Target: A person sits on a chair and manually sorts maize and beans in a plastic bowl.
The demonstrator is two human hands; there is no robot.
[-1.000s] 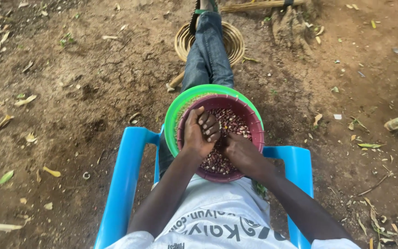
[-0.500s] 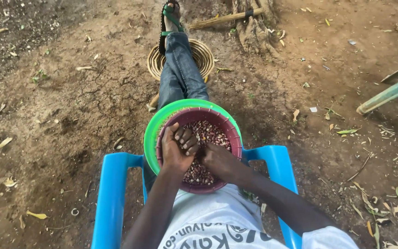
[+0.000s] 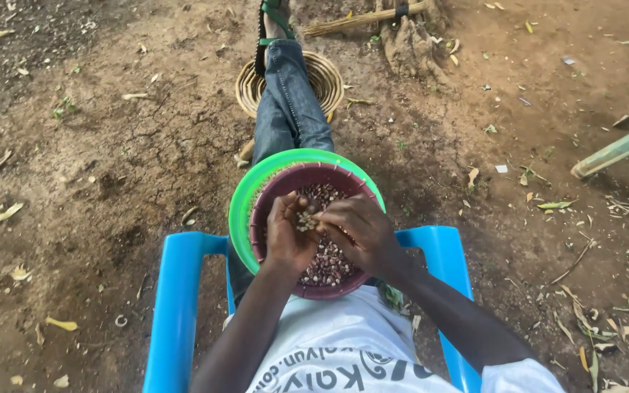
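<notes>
**Both hands now meet over one pinch of beans**

My chair's blue left armrest (image 3: 176,306) frames the near side, with bare dirt and dry leaves beyond it. Next comes the green basin (image 3: 245,196) on my lap, and nested inside it the maroon bowl (image 3: 271,196) of speckled beans (image 3: 329,262). My left hand (image 3: 289,233) was lying flat across the beans a second ago; now it is lifted and cupped, fingers curled around a small pale cluster of beans (image 3: 305,220) held just above the heap. My right hand (image 3: 358,229) has come in from its side of the bowl, and its fingertips touch that same cluster, closed in a light pinch. So I judge I have gone from stirring through the heap to picking over a few at a time. Past my outstretched leg in jeans (image 3: 289,109) lies a woven coil basket (image 3: 322,76) on the ground, and the right armrest (image 3: 438,251) closes the view.
</notes>
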